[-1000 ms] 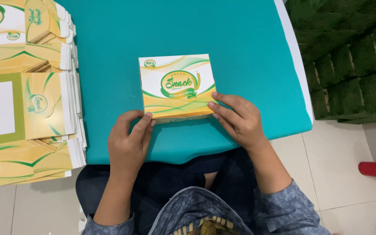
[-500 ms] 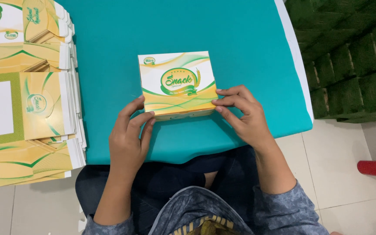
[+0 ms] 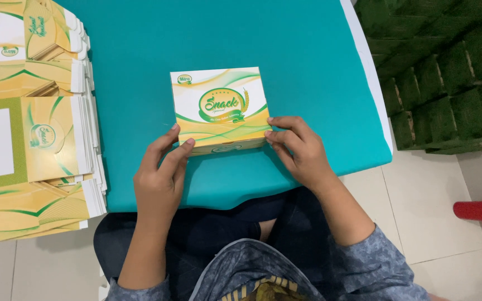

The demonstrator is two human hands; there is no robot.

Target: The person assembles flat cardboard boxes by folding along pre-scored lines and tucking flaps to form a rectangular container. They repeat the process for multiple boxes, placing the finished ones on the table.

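A small square cardboard box (image 3: 218, 106), white and yellow with green swirls and an oval emblem on its lid, lies closed on the teal table (image 3: 196, 39). My left hand (image 3: 160, 178) presses its fingertips against the box's near left corner. My right hand (image 3: 297, 150) touches the near right corner with its fingers curled onto the front edge. Both hands sit at the side of the box closest to me.
A stack of flat, unfolded boxes (image 3: 29, 122) in the same yellow and green print covers the table's left side. A green block wall (image 3: 447, 72) stands to the right. A red object (image 3: 481, 212) lies on the tiled floor.
Both hands have slid up from below the box to its near corners. The box has stayed in about the same place.
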